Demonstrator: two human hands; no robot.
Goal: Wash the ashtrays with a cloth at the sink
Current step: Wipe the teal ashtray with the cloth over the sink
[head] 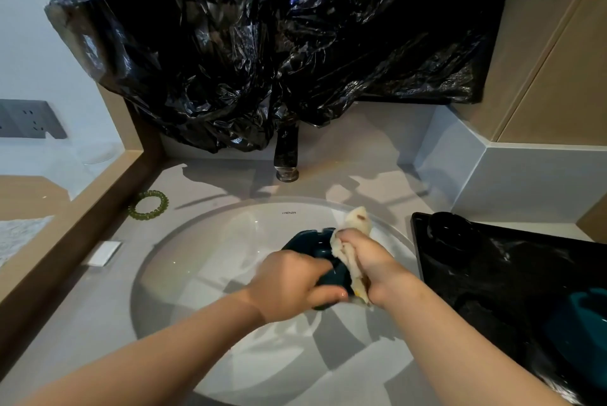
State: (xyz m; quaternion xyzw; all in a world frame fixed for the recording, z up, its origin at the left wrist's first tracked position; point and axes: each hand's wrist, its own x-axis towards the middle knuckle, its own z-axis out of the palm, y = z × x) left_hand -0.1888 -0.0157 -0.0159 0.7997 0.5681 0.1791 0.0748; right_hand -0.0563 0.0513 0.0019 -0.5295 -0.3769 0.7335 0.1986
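Over the middle of the sink (203,261), the left hand (292,285) was clamped around a dark teal ashtray (312,243), fingers wrapped over its near edge, thumb underneath, holding it above the white basin. Right beside it, touching, the right hand (368,263) was closed tight on a pale cream cloth (356,220), one end bunched up past the knuckles, the other trailing below the palm, the cloth pressed against the ashtray's right rim. That was one ashtray in hand. A second teal ashtray (584,323) sat at the right edge of the view on a black tray (476,274), and one black round dish (451,230) stood at the tray's far corner. One dark tap (286,156) rose from the grey tabletop (82,323) just behind the basin, its top hidden by crumpled black plastic sheeting (262,44) draped over the wall. On the left lay one green coiled hair tie (148,205) and one small white rectangle (104,253). A wooden ledge (65,231) bounded the left side, and the tray crowded the basin's right rim. Bare tabletop lay near left of the basin.
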